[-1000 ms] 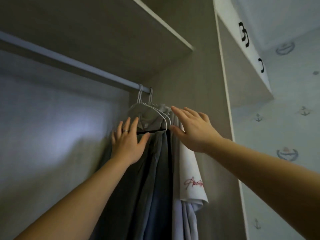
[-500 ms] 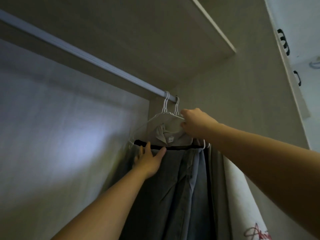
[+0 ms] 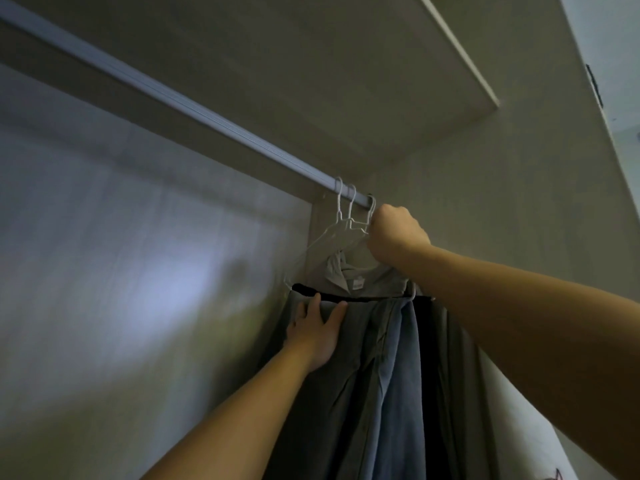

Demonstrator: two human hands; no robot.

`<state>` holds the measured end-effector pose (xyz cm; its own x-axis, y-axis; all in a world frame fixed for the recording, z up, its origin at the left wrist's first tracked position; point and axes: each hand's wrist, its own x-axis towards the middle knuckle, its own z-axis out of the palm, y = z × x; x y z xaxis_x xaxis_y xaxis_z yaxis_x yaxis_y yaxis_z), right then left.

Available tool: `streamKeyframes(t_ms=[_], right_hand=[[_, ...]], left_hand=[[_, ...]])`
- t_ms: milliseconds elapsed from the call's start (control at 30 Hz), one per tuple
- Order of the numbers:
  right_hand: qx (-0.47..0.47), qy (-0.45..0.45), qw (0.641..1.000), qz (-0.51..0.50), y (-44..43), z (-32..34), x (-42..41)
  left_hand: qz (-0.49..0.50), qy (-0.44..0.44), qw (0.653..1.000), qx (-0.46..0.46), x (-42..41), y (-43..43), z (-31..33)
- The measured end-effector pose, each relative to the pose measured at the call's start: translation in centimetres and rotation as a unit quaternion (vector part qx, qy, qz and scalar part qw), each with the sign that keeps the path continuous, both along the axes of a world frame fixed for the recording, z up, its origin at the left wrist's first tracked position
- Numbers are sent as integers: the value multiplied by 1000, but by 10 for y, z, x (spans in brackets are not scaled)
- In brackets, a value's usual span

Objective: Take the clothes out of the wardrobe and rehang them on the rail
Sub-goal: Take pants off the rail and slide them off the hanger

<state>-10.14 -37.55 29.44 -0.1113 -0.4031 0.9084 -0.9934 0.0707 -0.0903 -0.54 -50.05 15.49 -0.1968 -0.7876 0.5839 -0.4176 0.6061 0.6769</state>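
Beneath the rail [image 3: 173, 98], hangers [image 3: 346, 226] sit inside the right hand [image 3: 394, 233] grip.

smooth metal rail [image 3: 180, 98], white wire hangers [image 3: 341, 230], matt cloth clothes [image 3: 388, 375]

Bare forearms [image 3: 242, 410], bare hands [image 3: 317, 332]
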Motion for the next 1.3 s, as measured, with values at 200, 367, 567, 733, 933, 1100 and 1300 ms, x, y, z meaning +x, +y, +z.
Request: streamKeyframes(t_ms=[200,367,567,733,933,1100,1300], right_hand=[[-35,-26,999,26,8,16,-1],[-68,-34,996,57,26,24,-20],[-102,18,992,76,81,4,-57],[-108,62,992,27,147,-19,-92],[-73,114,990,-49,247,-56,-136],[-58,158,978,-126,354,-90,-182],[-39,186,955,-229,497,-132,-242]], left_hand=[[3,5,1000,-28,2,8,14],[28,-8,995,-94,4,28,24],[60,-10,978,-199,-4,64,32],[52,40,948,-312,-32,102,37],[12,83,922,-379,-94,161,35],[-69,57,899,-429,-165,226,29],[-195,114,844,-486,-260,340,6]])
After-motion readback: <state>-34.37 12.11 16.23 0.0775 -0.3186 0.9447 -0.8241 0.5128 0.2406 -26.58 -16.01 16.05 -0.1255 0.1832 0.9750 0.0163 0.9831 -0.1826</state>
